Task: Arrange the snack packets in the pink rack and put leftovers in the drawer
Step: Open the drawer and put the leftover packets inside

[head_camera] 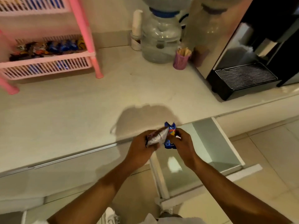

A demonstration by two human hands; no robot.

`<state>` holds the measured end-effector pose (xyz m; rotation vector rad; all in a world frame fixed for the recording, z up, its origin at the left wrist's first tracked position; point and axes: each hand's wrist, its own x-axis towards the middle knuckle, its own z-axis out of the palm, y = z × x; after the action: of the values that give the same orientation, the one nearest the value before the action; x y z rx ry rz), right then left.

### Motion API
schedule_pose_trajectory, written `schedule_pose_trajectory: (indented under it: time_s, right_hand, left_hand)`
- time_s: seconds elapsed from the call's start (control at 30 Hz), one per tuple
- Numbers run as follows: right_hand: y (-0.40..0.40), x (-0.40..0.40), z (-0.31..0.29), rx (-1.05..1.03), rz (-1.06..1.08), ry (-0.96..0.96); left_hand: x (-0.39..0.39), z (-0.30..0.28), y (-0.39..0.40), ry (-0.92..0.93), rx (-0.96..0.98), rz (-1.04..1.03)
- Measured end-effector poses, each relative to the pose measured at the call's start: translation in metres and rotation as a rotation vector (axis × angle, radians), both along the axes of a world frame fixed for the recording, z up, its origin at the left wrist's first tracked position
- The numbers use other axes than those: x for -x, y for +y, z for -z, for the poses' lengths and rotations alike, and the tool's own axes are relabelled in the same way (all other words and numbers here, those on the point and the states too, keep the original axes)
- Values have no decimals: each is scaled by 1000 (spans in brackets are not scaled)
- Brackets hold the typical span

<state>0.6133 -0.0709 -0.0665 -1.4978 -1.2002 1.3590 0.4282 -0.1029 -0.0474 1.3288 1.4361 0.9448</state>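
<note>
Both hands meet above the open drawer (210,143), at the surface (80,110) edge. The left hand (140,146) has a closed grip on a silvery packet (157,137); the right hand (182,143) pinches a blue packet (169,133) between them. The pink rack (48,62) stands far left.

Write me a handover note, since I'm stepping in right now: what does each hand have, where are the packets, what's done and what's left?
Left hand: grip shut on a silvery foil snack packet.
Right hand: grip shut on a blue foil snack packet.
Both are held over the counter edge, above the open white drawer, which looks empty where visible.
Done: the pink plastic rack has its lower shelf filled with mixed packets.
Left: put these two packets in the drawer, probably as leftovers; shutting it afterwards seems sensible.
</note>
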Motion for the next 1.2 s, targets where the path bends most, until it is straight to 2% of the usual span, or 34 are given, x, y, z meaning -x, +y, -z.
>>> schedule_pose_trajectory:
  time_s: [0.17, 0.27, 0.33, 0.4, 0.47, 0.57, 0.6, 0.63, 0.7, 0.77, 0.83, 0.9, 1.0, 1.13, 1.2]
  right_hand:
    - [11, -67, 30, 128, -9, -79]
    - [17, -89, 48, 226, -57, -155]
    - [21, -95, 60, 290, -85, -240]
    - [28, -96, 72, 387, -67, -331]
    - [31, -96, 81, 513, -7, -283]
    - [31, -97, 93, 602, 3, -168]
    - [31, -97, 96, 626, 2, -155]
    - [31, -97, 97, 653, 10, -146]
    - [32, -95, 103, 705, 28, -105]
    - [33, -94, 108, 749, 22, -63]
    - [32, -95, 112, 802, -9, -59]
    - [35, -96, 119, 846, -65, -191]
    - [41, -101, 132, 855, -182, -447]
    - [39, -107, 145, 787, -336, -585]
    - [37, -108, 152, 755, -398, -592]
  left_hand:
    - [-70, 32, -2, 173, -170, 143]
    - [-96, 56, -1, 167, -100, 180]
    - [-109, 70, 2, 152, 24, 190]
    - [-121, 80, 5, 33, 165, 213]
    - [-128, 86, 5, -146, 332, 267]
    - [-127, 89, 10, -442, 787, 261]
    - [-125, 94, 12, -574, 884, 243]
    - [-123, 98, 15, -688, 928, 228]
    - [-125, 106, 21, -764, 937, 179]
    - [-133, 116, 27, -632, 875, 108]
    - [-137, 128, 30, -320, 726, 88]
    - [-139, 143, 31, -173, 603, 107]
    - [-140, 163, 30, -8, 567, 148]
    - [-141, 188, 24, 438, 463, 240]
    - [-147, 197, 21, 554, 415, 291]
